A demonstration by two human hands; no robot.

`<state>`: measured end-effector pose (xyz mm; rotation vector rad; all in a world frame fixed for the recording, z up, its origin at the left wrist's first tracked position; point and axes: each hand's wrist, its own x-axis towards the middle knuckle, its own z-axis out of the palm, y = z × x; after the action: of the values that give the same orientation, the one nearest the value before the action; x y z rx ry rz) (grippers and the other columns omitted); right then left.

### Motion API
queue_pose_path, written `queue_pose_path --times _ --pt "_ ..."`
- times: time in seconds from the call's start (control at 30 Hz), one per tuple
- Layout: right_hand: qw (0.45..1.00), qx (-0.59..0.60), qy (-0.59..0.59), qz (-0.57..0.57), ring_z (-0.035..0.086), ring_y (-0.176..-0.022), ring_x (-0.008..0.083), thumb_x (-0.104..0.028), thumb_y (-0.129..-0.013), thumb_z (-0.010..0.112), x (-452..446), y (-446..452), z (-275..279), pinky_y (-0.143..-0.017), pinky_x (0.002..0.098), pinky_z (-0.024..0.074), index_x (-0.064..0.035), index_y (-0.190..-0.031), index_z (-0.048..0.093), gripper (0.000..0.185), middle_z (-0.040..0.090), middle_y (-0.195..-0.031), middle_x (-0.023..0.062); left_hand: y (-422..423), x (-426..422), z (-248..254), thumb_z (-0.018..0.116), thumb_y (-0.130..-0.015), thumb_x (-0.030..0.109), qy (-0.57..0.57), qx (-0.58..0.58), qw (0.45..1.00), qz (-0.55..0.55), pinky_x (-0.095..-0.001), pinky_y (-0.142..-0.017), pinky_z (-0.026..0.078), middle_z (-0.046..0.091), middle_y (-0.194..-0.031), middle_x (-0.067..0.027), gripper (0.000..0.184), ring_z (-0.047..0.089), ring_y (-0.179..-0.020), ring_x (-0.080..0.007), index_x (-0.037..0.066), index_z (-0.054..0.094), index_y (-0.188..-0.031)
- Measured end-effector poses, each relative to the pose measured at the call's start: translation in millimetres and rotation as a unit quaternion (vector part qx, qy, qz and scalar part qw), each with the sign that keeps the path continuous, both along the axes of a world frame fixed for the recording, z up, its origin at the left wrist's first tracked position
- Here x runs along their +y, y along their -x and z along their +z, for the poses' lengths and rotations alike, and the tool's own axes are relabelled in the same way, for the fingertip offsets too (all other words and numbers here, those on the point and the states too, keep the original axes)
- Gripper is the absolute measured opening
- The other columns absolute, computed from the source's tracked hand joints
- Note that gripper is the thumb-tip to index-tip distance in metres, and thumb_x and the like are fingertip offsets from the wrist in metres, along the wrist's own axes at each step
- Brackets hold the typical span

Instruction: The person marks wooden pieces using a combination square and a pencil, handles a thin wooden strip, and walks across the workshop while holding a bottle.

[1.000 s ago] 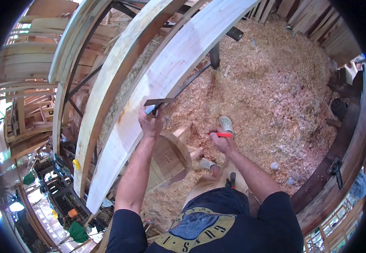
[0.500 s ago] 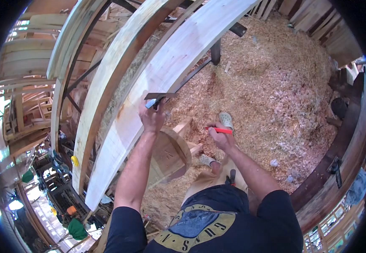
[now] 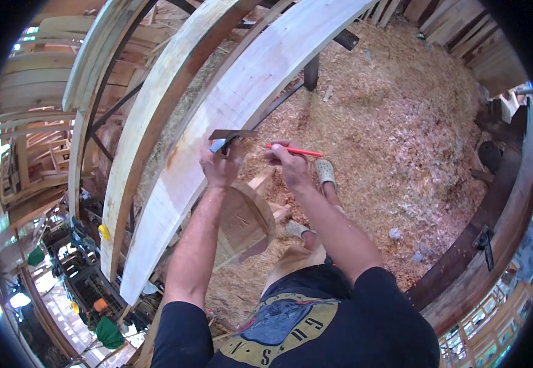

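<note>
My left hand (image 3: pixel 220 168) is closed around a small square (image 3: pixel 234 134) with a dark flat blade and a bluish shiny part. It is held at the inner edge of a long curved wooden beam (image 3: pixel 235 104); I cannot tell whether the blade touches the wood. Just to the right, my right hand (image 3: pixel 291 165) pinches a red pencil (image 3: pixel 306 151), its tip pointing left toward the square. Part of the square's stock is hidden by my fingers.
A round wooden stool (image 3: pixel 245 218) stands below my hands. Wood shavings (image 3: pixel 401 135) cover the floor around my clogs (image 3: pixel 326 173). A second curved beam (image 3: pixel 150 122) lies to the left. A dark curved timber with a clamp (image 3: pixel 484 242) runs along the right.
My right hand has moved up and left with the red pencil, close to the square. My left hand stays nearly where it was, still gripping the square.
</note>
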<state>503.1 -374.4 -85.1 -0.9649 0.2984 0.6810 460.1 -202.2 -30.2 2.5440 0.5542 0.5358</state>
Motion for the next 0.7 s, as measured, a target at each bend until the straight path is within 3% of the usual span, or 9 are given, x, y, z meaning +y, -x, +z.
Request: queue_pose_path --times 0.23,0.33,0.43,0.53,0.7 --pt "0.980 0.124 -0.136 -0.071 0.071 -0.091 0.0160 -0.016 -0.093 0.058 31.3 -7.6 -4.4 -0.083 0.0334 0.0523 -0.0097 -0.110 0.063 0.019 0.075 -0.094 0.0058 0.3 3.8 -5.6 0.075 -0.087 0.031 -0.027 -0.017 0.999 -0.022 -0.0451 -0.071 0.051 0.065 -0.092 -0.0102 0.023 0.065 -0.083 -0.0333 0.010 0.069 -0.092" --pt "0.974 0.142 -0.159 -0.081 0.071 -0.096 0.0203 -0.019 -0.093 0.058 40.1 -5.9 -8.8 -0.091 0.0423 0.0526 -0.0110 -0.107 0.064 0.017 0.075 -0.095 0.0059 0.0 4.2 -6.2 0.075 -0.087 0.031 -0.036 -0.023 0.999 -0.023 -0.0450 -0.070 0.051 0.065 -0.092 -0.0098 0.022 0.065 -0.083 -0.0328 0.011 0.069 -0.093" --pt "0.967 0.166 -0.171 -0.087 0.071 -0.097 0.0216 -0.018 -0.093 0.058 48.1 -7.0 -13.6 -0.093 0.0445 0.0525 -0.0107 -0.103 0.065 0.015 0.076 -0.094 0.0071 -2.2 1.9 -3.7 0.075 -0.087 0.030 -0.039 -0.028 0.999 -0.019 -0.0445 -0.069 0.051 0.065 -0.092 -0.0098 0.021 0.065 -0.081 -0.0325 0.011 0.070 -0.093" --pt "0.963 0.162 -0.191 -0.100 0.073 -0.088 0.0204 -0.018 -0.091 0.058 52.7 -7.4 -17.8 -0.088 0.0408 0.0548 -0.0094 -0.101 0.066 0.015 0.076 -0.091 0.0075 -3.4 -0.1 -0.1 0.075 -0.086 0.029 -0.047 -0.030 0.998 -0.030 -0.0440 -0.068 0.052 0.065 -0.091 -0.0099 0.021 0.065 -0.079 -0.0323 0.011 0.070 -0.093" --pt "0.957 0.162 -0.218 -0.100 0.073 -0.089 0.0212 -0.016 -0.090 0.059 56.4 -7.1 -20.4 -0.089 0.0416 0.0553 -0.0095 -0.100 0.066 0.014 0.076 -0.089 0.0078 -2.7 2.2 -2.9 0.075 -0.087 0.029 -0.053 -0.026 0.998 -0.031 -0.0437 -0.067 0.052 0.065 -0.092 -0.0099 0.020 0.066 -0.079 -0.0320 0.011 0.069 -0.095"
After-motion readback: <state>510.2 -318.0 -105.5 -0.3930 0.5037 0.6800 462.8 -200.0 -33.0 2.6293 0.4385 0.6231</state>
